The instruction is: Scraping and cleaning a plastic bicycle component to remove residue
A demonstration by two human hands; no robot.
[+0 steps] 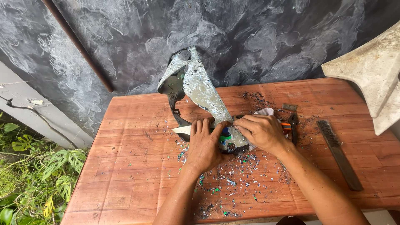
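Chalk-smeared dark wall (258, 37) fills the top of our view, and below it we've got the reddish wooden table (133, 166), planks running left to right, its left edge dropping away to green plants (37, 171) and its near edge just under our forearms. Plenty of bare wood on the left half, well apart from anything; the right half is busier.

At the far right a pale, weathered chair-like piece (375, 71) hangs over the table's corner, crowding that side.

Centre stage: the curved, scraped panel (200, 89), grey with flecks of blue and green paint, rising from the tabletop and leaning back toward the wall. Its lower end lies on the wood right under our hands.

Our left hand (205, 143) lies palm down on the panel's lower end, fingers together and pressing, thumb angled toward the right hand. Our right hand (261, 132) meets it from the right, fingers curled and closed against the panel's edge; we cannot tell whether they pinch anything. A white cloth (265, 111) peeks out just behind it.

Right of that hand lie pliers (293, 127) with an orange-banded handle, then, near the right edge, a long wire brush (338, 152) lying diagonally, with clear wood around it.

Smallest of all: paint chips (233, 179) scattered across the planks between our wrists and toward the near edge.
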